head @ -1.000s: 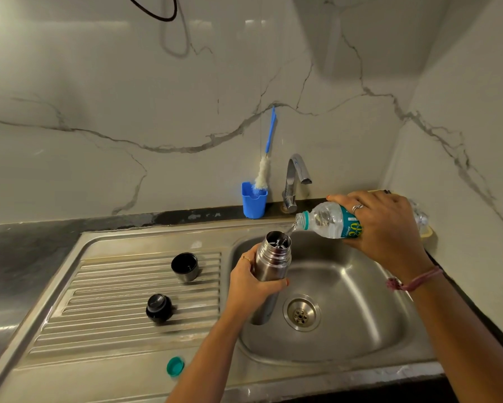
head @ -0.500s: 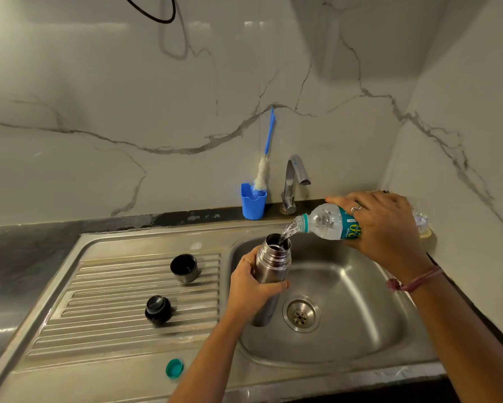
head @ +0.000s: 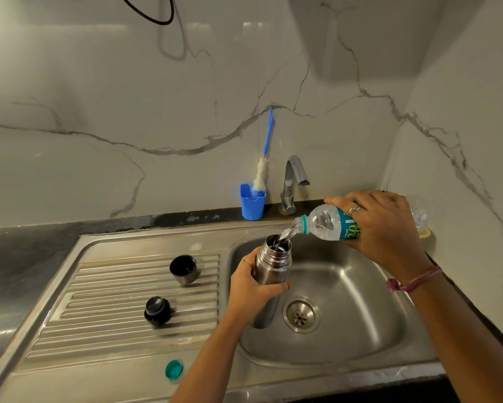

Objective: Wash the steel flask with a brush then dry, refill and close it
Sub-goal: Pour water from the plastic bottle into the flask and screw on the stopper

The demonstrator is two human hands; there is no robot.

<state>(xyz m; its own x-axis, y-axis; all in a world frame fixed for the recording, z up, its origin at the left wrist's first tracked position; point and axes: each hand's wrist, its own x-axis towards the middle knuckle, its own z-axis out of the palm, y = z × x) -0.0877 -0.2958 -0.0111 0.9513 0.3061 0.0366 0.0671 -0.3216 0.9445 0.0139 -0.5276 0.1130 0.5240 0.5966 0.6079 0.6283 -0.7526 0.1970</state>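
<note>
While water is poured into it, the steel flask is held upright over the sink basin, its lower half wrapped by the curled fingers and thumb of the left hand. Its open mouth is set just below the neck of a clear plastic bottle, which is tipped almost level and gripped round its teal label by the right hand — a thin stream is seen running from neck to mouth. The flask is a smooth, brushed cylinder with a narrower ringed collar. On the ribbed steel draining board a small steel cup with a dark inside and a rounded black stopper are set apart — a teal bottle cap is laid nearer the front edge. A blue-handled brush with white bristles is stood in a blue holder beside the curved chrome tap.
</note>
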